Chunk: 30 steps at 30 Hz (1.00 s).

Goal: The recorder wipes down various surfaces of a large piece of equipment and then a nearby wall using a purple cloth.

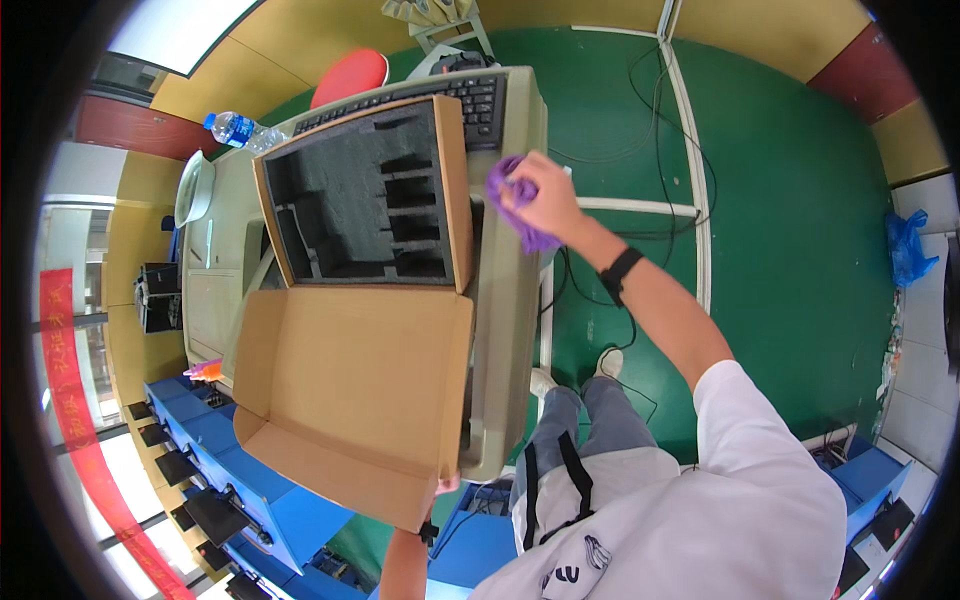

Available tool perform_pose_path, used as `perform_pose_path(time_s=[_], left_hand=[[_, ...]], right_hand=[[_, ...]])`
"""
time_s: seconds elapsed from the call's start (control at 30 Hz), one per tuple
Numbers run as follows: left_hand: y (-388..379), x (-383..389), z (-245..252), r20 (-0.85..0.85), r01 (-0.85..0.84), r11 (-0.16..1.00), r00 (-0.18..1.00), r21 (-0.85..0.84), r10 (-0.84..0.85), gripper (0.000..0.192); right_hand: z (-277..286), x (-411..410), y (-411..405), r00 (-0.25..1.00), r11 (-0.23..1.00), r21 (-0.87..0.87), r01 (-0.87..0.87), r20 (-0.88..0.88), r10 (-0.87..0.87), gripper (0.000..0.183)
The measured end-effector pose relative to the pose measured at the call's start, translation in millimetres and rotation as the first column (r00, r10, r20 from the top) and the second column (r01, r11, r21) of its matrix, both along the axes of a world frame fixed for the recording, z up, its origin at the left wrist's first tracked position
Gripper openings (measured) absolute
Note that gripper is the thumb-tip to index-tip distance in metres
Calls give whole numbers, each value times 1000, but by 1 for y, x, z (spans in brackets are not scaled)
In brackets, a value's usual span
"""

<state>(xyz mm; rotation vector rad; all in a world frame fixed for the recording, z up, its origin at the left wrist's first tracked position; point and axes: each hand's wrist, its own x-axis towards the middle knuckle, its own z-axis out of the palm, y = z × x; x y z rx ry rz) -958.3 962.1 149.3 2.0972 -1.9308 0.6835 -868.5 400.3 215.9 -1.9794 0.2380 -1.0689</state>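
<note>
My right hand (550, 196) grips a bunched purple cloth (517, 196) at the outer edge of a beige console desk (504, 315). Part of the cloth hangs over that edge. On the desk lies an open cardboard box (452, 180), with a dark foam insert (337, 195) inside. The foam has several cut-out slots, and no items show in them. The box's lid (360, 360) is folded open towards me. My left hand (448, 484) is at the lid's near corner, mostly hidden behind the cardboard, so its grip cannot be made out.
Past the box are a black keyboard (484, 112), a plastic water bottle (244, 133) and a pale basin (196, 187). A red round stool (351, 77) stands beyond the desk. Black cables (660, 150) trail over the green floor (780, 247). Blue desks (255, 480) with monitors stand lower left.
</note>
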Motion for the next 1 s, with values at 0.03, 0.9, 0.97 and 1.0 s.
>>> perform_pose_path(time_s=[0.03, 0.9, 0.97, 1.0], left_hand=[[14, -7, -4, 252, -33, 976, 967, 215, -23, 15], [-74, 4, 71, -374, -114, 980, 912, 161, 167, 19], [-76, 4, 70, -380, -101, 982, 912, 161, 156, 19], [-78, 2, 67, -376, -101, 982, 914, 157, 154, 19]], right_hand=[[-5, 15, -22, 1000, 1000, 12, 4, 9, -4, 20], [-88, 27, -14, 920, 825, 415, 384, -248, -303, 18], [-87, 2, 25, 933, 865, 349, 360, -164, -321, 18], [-83, -6, 32, 945, 895, 303, 327, -91, -314, 19]])
